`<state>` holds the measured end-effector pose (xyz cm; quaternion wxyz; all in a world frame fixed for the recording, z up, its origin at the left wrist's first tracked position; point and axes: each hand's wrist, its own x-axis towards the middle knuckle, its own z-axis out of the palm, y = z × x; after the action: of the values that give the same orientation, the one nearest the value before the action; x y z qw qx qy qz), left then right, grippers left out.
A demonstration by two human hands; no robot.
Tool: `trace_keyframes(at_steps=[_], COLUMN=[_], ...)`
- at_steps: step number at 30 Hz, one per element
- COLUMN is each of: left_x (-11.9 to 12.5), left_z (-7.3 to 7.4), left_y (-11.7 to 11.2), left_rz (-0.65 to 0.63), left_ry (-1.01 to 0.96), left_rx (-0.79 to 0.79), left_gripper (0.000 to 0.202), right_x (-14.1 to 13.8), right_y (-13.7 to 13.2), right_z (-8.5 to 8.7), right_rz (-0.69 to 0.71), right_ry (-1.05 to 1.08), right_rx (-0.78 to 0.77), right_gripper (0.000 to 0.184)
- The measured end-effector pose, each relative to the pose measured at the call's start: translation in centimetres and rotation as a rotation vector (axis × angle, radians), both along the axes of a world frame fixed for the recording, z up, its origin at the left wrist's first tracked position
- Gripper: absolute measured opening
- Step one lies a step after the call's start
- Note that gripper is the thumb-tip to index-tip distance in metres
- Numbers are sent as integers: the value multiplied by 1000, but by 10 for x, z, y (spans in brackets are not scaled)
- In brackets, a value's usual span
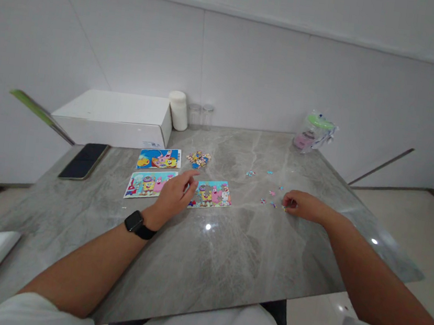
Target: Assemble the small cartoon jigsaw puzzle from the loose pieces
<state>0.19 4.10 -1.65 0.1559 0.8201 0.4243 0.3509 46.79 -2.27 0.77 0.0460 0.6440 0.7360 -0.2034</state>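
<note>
A partly assembled cartoon jigsaw puzzle (216, 195) lies on the table, with gaps along its top edge. My left hand (173, 194) rests at its left side, fingers loosely bent and apart, nothing visible in them. It partly covers a matching picture card (147, 184). Further right, my right hand (301, 204) has its fingertips pinched at the tabletop on a small puzzle piece (284, 208), which is mostly hidden. Several loose pieces lie just left of that hand, among them a pink piece (272, 193) and a blue piece (270, 172).
Behind the puzzle are a heap of pieces (199, 159) and a blue picture card (159, 159). A phone (85, 161), a white box (116, 113), a white bottle (178, 110) and two glass jars (206, 116) stand left. A bagged container (310, 133) is at back right.
</note>
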Motion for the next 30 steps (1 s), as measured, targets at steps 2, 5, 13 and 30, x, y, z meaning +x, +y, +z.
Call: trace_keyframes(at_steps=[2, 5, 13, 30], left_x=[0, 0, -2, 1], left_z=[-1, -2, -4, 2], left_y=[0, 0, 2, 6], left_rz=[-5, -14, -31, -60], left_ry=[-12, -28, -44, -97], left_rx=[6, 0, -12, 33], left_gripper=[35, 35, 34, 20], right_x=[2, 2, 5, -196], right_y=[-1, -2, -1, 75], right_z=[-2, -2, 3, 20], right_rz=[-8, 0, -38, -142], right_ry=[59, 116, 75, 1199], right_rx=[8, 10, 10, 26], right_gripper=[26, 27, 13, 26])
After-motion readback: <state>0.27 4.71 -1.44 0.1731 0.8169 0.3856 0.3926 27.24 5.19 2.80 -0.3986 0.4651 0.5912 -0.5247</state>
